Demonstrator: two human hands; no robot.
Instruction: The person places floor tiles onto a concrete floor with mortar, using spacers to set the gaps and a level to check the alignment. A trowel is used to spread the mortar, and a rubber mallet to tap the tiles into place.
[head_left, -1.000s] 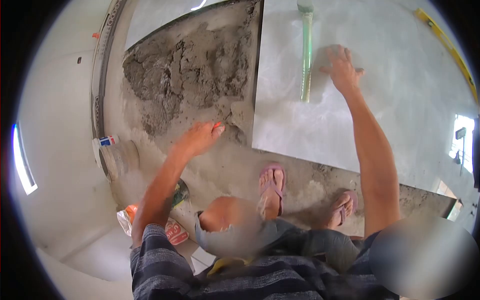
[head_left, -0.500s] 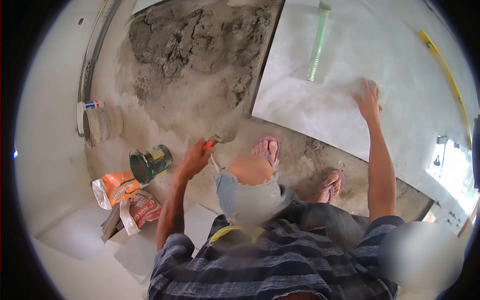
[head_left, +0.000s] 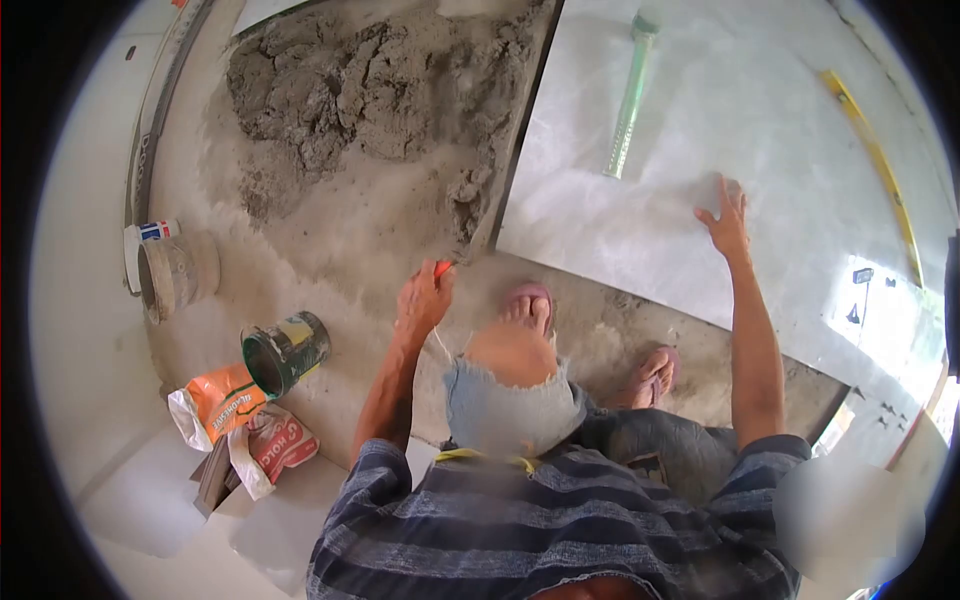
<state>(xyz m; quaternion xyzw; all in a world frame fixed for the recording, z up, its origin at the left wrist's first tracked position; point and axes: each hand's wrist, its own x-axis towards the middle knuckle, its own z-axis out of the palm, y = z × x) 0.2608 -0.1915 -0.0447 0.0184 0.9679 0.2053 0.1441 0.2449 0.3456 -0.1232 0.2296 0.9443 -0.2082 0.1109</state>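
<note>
My left hand (head_left: 425,298) is closed around the red handle of a trowel (head_left: 443,268), low over the floor by the tile's near left corner. Its blade hardly shows now. My right hand (head_left: 728,222) lies with fingers spread on the large grey tile (head_left: 570,190). Up and left of that hand, a green see-through bar-shaped tool (head_left: 627,105) with a rounded far end rests on the tile. Lumpy grey mortar (head_left: 330,85) covers the floor beyond my left hand, along the tile's left edge.
A yellow spirit level (head_left: 878,165) lies along the right side. On the left are a mortar-stained bucket (head_left: 180,272), a dark green can (head_left: 287,353) on its side, an orange adhesive bag (head_left: 220,402) and a red-and-white bag (head_left: 277,447). My sandalled feet stand by the tile's near edge.
My left hand has moved up and to the right with the trowel, toward the tile's corner. My right hand stays on the tile. The whole view has shifted slightly.
</note>
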